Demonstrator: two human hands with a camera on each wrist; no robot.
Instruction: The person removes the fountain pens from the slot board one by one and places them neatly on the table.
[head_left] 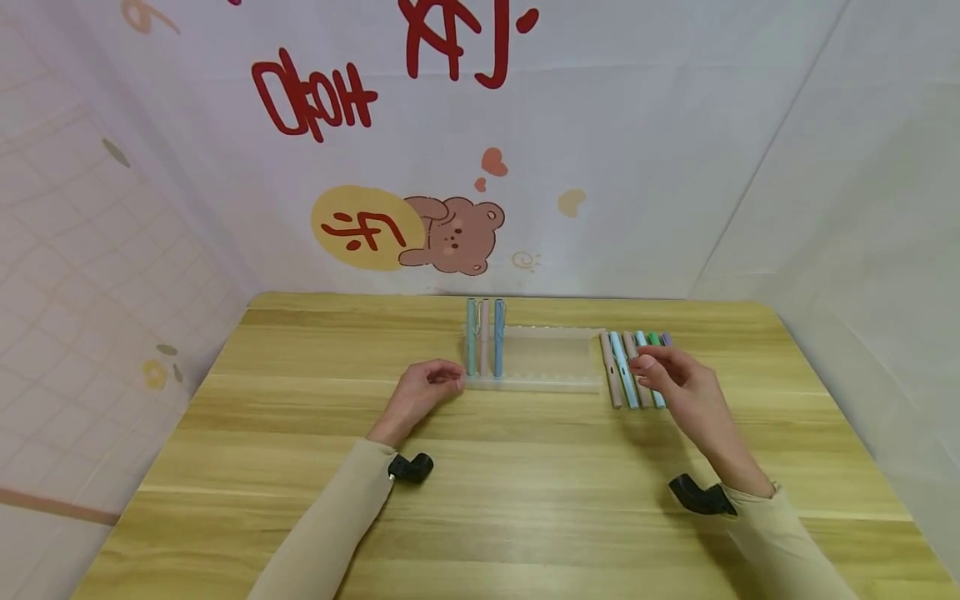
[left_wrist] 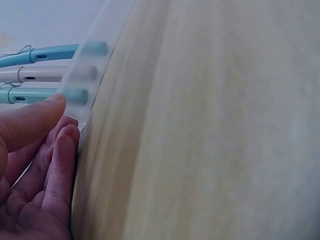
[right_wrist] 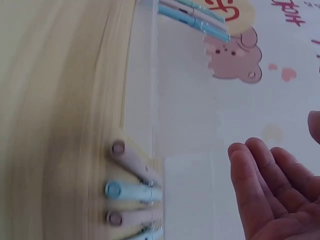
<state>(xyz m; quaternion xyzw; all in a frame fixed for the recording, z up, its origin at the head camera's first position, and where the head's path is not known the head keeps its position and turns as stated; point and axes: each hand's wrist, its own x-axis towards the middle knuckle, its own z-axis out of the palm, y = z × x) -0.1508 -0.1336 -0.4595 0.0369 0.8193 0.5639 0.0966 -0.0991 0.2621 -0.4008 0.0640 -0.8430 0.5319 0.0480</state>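
A clear plastic pen stand [head_left: 553,384] sits at the back middle of the table. Upright at its left end are a green pen [head_left: 471,337], a pale pink pen [head_left: 485,337] and a blue pen [head_left: 499,337]. My left hand [head_left: 420,396] holds the stand's left front corner, thumb [left_wrist: 35,120] by the green pen's lower end and fingers against the end. Right of the stand lies a row of capped pens, among them a brown pen [head_left: 611,371] and a light blue pen [head_left: 624,371]. Over that row hovers my right hand [head_left: 693,404], fingers loosely bent around nothing.
The wooden table [head_left: 525,500] stretches in front of the stand. Behind it hangs a white printed cloth [head_left: 637,125] with a bear and red lettering. More cloth walls flank both sides. Each sleeve carries a black wrist camera, one left [head_left: 411,468], one right [head_left: 701,495].
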